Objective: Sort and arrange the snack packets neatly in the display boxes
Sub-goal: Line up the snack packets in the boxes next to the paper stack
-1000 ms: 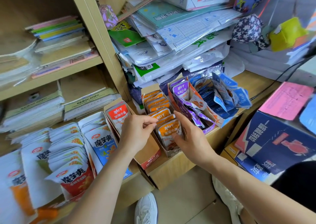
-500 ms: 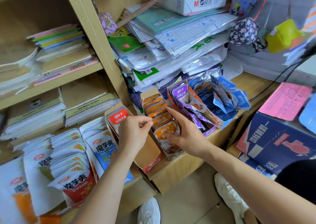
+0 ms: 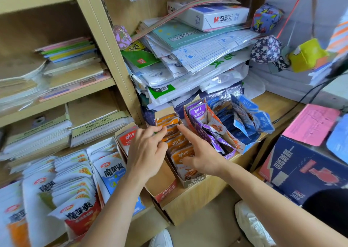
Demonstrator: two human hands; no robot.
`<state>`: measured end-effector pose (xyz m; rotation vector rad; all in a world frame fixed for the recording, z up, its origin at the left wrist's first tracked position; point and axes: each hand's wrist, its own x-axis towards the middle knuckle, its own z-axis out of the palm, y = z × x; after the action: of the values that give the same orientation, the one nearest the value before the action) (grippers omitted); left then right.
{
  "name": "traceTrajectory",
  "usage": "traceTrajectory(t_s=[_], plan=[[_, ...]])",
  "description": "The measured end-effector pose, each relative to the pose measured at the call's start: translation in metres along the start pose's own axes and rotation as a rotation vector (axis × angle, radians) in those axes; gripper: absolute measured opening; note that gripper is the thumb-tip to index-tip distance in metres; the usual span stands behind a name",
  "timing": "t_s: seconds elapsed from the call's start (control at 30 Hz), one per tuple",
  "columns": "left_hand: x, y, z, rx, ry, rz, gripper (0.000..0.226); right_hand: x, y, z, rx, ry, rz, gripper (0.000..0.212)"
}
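A narrow cardboard display box (image 3: 194,180) holds a row of orange snack packets (image 3: 181,154) standing on edge. My left hand (image 3: 146,152) reaches in from the left, and its curled fingertips pinch the top of an orange packet near the back of the row. On the right side of the row is my right hand (image 3: 201,154), index finger stretched along the packet tops and thumb resting on the front packet. A red packet (image 3: 128,138) stands in the box (image 3: 166,192) to the left. Purple packets (image 3: 204,123) and blue packets (image 3: 244,118) lie loosely in boxes on the right.
White konjac snack packets (image 3: 75,180) fill the lower left. Above the boxes leans a pile of plastic-wrapped paper (image 3: 188,58). Notebooks fill the shelves (image 3: 75,90) on the left. A blue carton (image 3: 305,167) stands at the right. My white shoes (image 3: 250,226) show on the floor below.
Both hands have slid from the front of the orange row toward its back. My right index finger now stretches out along the packet tops.
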<state>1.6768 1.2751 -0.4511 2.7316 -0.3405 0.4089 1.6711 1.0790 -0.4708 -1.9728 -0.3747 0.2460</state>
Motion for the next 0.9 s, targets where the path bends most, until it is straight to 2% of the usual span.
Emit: traceTrajectory(t_s=[0.17,0.27,0.33,0.47,0.57,0.73,0.8,0.9], plan=[[0.003,-0.001,-0.007,-0.193,0.059,0.07,0.045,-0.005,0.008,0.007,0.14,0.096,0.009,0.106],[-0.003,-0.001,-0.012,-0.267,-0.033,0.141,0.037,-0.017,0.019,0.013,0.142,0.182,0.038,0.097],[-0.011,-0.001,-0.011,-0.232,-0.066,0.194,0.039,-0.029,0.026,0.019,0.113,0.214,0.053,0.093],[-0.02,0.005,0.0,-0.124,0.044,0.279,0.027,-0.056,0.038,0.035,0.055,0.285,0.074,0.071],[-0.023,0.013,0.009,-0.148,0.086,0.302,0.021,-0.071,0.044,0.047,-0.066,0.359,0.078,0.081],[-0.021,0.022,0.011,-0.093,0.084,0.174,0.016,-0.065,0.046,0.06,-0.165,0.415,0.131,0.112],[-0.02,0.024,0.009,-0.062,0.076,0.149,0.017,-0.063,0.042,0.063,-0.188,0.428,0.139,0.113],[-0.018,0.025,0.005,-0.066,0.083,0.166,0.024,-0.062,0.042,0.066,-0.206,0.471,0.118,0.103]])
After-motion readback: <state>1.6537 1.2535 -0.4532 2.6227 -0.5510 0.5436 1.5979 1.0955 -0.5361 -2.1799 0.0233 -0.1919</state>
